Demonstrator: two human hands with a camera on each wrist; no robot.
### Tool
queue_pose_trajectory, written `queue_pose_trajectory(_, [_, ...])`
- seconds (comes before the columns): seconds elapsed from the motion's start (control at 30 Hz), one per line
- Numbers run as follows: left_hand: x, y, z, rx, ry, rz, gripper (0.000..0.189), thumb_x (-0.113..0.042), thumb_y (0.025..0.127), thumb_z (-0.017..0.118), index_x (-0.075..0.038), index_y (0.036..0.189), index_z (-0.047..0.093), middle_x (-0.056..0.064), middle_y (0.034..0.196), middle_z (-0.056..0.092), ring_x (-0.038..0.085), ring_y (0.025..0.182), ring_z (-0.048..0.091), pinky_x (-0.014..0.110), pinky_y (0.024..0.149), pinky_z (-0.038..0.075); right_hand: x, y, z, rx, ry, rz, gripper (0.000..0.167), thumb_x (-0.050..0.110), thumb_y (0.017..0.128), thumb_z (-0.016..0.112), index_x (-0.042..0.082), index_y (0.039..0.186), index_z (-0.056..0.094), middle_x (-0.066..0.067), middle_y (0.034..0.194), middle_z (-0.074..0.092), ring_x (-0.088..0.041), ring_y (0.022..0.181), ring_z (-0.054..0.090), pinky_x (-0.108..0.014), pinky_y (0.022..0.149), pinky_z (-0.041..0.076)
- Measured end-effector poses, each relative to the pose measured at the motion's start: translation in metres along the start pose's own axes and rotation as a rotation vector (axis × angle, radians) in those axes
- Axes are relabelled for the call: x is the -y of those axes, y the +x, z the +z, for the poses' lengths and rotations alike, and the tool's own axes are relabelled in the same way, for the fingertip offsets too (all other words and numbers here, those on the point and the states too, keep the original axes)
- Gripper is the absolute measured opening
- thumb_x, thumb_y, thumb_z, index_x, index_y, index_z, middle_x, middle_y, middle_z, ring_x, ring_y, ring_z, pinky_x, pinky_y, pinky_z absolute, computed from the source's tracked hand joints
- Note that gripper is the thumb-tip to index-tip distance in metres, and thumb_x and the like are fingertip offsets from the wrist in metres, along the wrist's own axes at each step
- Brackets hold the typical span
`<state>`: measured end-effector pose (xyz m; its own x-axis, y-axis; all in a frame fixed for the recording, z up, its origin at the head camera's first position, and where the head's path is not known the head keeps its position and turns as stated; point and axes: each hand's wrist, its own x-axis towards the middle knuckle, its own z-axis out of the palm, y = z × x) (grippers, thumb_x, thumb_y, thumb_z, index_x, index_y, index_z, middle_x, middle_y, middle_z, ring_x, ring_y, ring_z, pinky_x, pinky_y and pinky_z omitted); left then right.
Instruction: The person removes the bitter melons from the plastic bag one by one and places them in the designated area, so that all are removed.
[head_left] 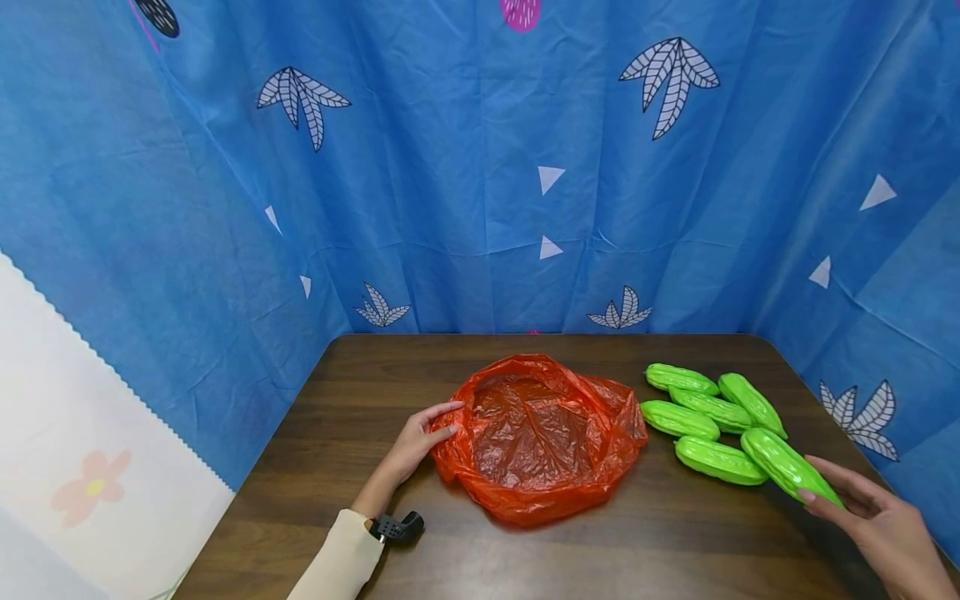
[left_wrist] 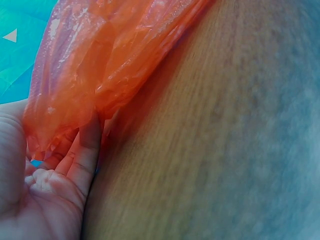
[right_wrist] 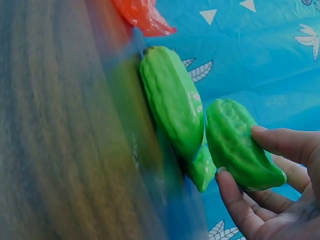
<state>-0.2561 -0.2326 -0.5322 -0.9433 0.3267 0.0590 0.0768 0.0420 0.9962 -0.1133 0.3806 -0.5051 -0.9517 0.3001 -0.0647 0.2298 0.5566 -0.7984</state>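
Observation:
A thin red plastic bag (head_left: pixel 525 504) lies with its wide mouth facing up on the table. My left hand (head_left: pixel 411 442) holds its left rim between thumb and fingers; in the left wrist view the fingertips pass behind the translucent film (left_wrist: pixel 80 75). At the right, my right hand (head_left: pixel 873 508) pinches one glossy green bitter melon (head_left: pixel 787 467) by its near end, thumb on one side and fingers on the other. That bitter melon (right_wrist: pixel 240 145) is tilted, and whether it touches the table is unclear. Several more bitter melons (head_left: pixel 711 408) lie together between it and the bag.
The brown wooden table (head_left: pixel 360 375) has its far edge against a blue patterned curtain (head_left: pixel 480 167), which also rises on both sides. White cloth (head_left: pixel 82 450) hangs at the left. A black strap device (head_left: pixel 397 527) sits on my left wrist.

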Motion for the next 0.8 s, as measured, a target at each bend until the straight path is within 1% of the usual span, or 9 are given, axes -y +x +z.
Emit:
queue_pose_trajectory(0.13, [0.0,0.0,0.001,-0.001,0.0,0.005,0.045,-0.016,0.099,0.068,-0.009,0.143,0.058,0.016,0.145,0.054,0.024,0.113,0.066,0.034,0.09,0.058,-0.01,0.004,0.001,-0.032,-0.017,0.006,0.079,0.046,0.1,0.062,0.012,0.161,0.027,-0.008,0.132,0.046,-0.037,0.118,0.045,-0.02,0.071,0.054])
queue_pose_trajectory(0.3, [0.0,0.0,0.001,-0.001,0.0,0.007,0.046,-0.014,0.099,0.068,-0.008,0.143,0.058,0.018,0.145,0.054,0.024,0.112,0.066,0.033,0.088,0.059,-0.03,0.015,0.003,-0.052,0.0,0.036,0.08,0.046,0.099,0.063,0.015,0.162,0.025,-0.014,0.139,0.044,-0.046,0.126,0.041,-0.019,0.069,0.054])
queue_pose_trajectory(0.33, [0.0,0.0,0.001,0.001,0.002,0.006,0.046,-0.015,0.099,0.068,-0.008,0.143,0.057,0.018,0.145,0.054,0.024,0.112,0.066,0.034,0.088,0.059,-0.033,0.016,0.003,-0.059,0.0,0.036,0.079,0.045,0.099,0.063,0.015,0.162,0.025,-0.019,0.142,0.041,-0.049,0.126,0.04,-0.019,0.069,0.055])
queue_pose_trajectory(0.4, [0.001,0.0,0.0,0.001,0.005,0.007,0.047,-0.015,0.098,0.068,-0.008,0.143,0.058,0.017,0.145,0.054,0.024,0.111,0.067,0.034,0.088,0.059,-0.039,0.02,0.004,-0.073,-0.003,0.032,0.079,0.044,0.099,0.064,0.016,0.162,0.025,-0.022,0.145,0.039,-0.044,0.121,0.045,-0.02,0.069,0.055])
queue_pose_trajectory(0.47, [0.001,0.001,0.0,0.0,0.007,0.008,0.046,-0.016,0.098,0.068,-0.008,0.143,0.058,0.017,0.145,0.054,0.023,0.111,0.067,0.034,0.088,0.059,-0.043,0.022,0.004,-0.094,-0.011,0.031,0.078,0.043,0.099,0.064,0.016,0.161,0.027,-0.024,0.144,0.038,-0.027,0.11,0.053,-0.02,0.068,0.056])
queue_pose_trajectory(0.57, [0.002,0.001,-0.001,-0.003,0.005,0.006,0.047,-0.016,0.098,0.068,-0.007,0.143,0.058,0.018,0.145,0.054,0.023,0.111,0.067,0.034,0.088,0.059,-0.044,0.024,0.004,-0.102,-0.017,0.03,0.077,0.042,0.099,0.064,0.015,0.161,0.027,-0.027,0.145,0.036,-0.025,0.108,0.053,-0.022,0.068,0.056])
queue_pose_trajectory(0.63, [0.002,0.001,-0.001,-0.001,0.007,0.006,0.048,-0.016,0.099,0.068,-0.006,0.144,0.057,0.019,0.146,0.053,0.022,0.11,0.067,0.033,0.087,0.059,-0.044,0.023,0.004,-0.093,-0.01,0.037,0.077,0.042,0.1,0.063,0.014,0.162,0.025,-0.029,0.147,0.033,-0.035,0.115,0.053,-0.031,0.076,0.057])
queue_pose_trajectory(0.7, [0.002,0.001,-0.001,0.0,0.011,0.006,0.048,-0.016,0.099,0.068,-0.005,0.144,0.056,0.02,0.146,0.053,0.022,0.11,0.067,0.032,0.087,0.059,-0.042,0.022,0.005,-0.072,0.006,0.045,0.078,0.042,0.101,0.061,0.012,0.162,0.022,-0.032,0.15,0.028,-0.055,0.126,0.039,-0.044,0.085,0.055])
queue_pose_trajectory(0.8, [0.001,0.0,-0.001,0.0,0.016,0.01,0.048,-0.016,0.099,0.068,-0.005,0.144,0.056,0.021,0.146,0.052,0.021,0.11,0.067,0.032,0.088,0.059,-0.041,0.021,0.006,-0.048,0.03,0.059,0.079,0.042,0.102,0.06,0.011,0.162,0.02,-0.034,0.154,0.023,-0.061,0.133,0.031,-0.064,0.092,0.045])
